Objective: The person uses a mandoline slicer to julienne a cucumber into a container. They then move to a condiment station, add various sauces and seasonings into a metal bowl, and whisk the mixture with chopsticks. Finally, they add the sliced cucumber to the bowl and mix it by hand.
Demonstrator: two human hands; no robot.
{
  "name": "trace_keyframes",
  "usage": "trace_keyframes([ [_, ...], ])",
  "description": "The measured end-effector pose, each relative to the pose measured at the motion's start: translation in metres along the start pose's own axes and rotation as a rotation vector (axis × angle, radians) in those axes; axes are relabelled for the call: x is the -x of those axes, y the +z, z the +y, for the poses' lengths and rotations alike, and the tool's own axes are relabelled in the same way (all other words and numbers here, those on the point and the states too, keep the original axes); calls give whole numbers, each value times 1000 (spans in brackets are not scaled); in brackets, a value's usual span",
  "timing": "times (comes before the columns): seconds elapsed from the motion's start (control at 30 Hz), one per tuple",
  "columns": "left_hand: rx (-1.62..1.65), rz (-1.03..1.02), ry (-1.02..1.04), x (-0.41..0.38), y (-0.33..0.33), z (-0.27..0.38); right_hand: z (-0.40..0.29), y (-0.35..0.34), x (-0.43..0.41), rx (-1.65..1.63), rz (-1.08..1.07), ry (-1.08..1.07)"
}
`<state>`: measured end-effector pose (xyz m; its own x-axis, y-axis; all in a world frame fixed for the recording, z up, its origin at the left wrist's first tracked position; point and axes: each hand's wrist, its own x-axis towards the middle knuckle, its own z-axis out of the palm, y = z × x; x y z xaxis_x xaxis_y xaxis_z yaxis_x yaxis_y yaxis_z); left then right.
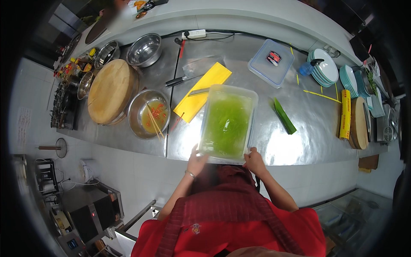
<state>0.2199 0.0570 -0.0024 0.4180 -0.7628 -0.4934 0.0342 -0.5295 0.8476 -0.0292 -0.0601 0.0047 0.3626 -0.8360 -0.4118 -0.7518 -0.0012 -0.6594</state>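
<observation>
A translucent plastic container (233, 89) stands at the front edge of the steel counter, with bright green contents (227, 123) that look wet and glossy. My left hand (196, 163) grips its near left corner, a bracelet on the wrist. At the near right corner, my right hand (255, 161) has its fingers around the rim. Partly behind the container lies a yellow board or folded sheet (205, 91), with a narrow metal blade (198, 92) across it. A cleaver (204, 66) rests just beyond. To the right is a cut piece of green leaf (284, 117).
On the left, a steel bowl (135, 110) holds yellowish liquid, red pieces and chopsticks, beside a thick round wooden chopping block (110, 93). A blue-rimmed lid (271, 62), stacked plates (324, 67), a yellow film roll (345, 114) and another round board (358, 123) are to the right.
</observation>
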Motion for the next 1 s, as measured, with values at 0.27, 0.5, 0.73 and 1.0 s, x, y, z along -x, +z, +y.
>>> trace_keyframes([
  [0.27,-275,257,465,11,-6,71,-41,25,24,-124,-225,-1],
  [0.5,644,-124,-436,-22,18,92,-108,-35,1,139,-789,-291],
  [0.73,831,137,-611,-89,61,-4,-111,-24,-158,676,-314,-309],
  [1.0,1094,35,-786,-117,87,45,-75,18,-206,171,-748,-251],
])
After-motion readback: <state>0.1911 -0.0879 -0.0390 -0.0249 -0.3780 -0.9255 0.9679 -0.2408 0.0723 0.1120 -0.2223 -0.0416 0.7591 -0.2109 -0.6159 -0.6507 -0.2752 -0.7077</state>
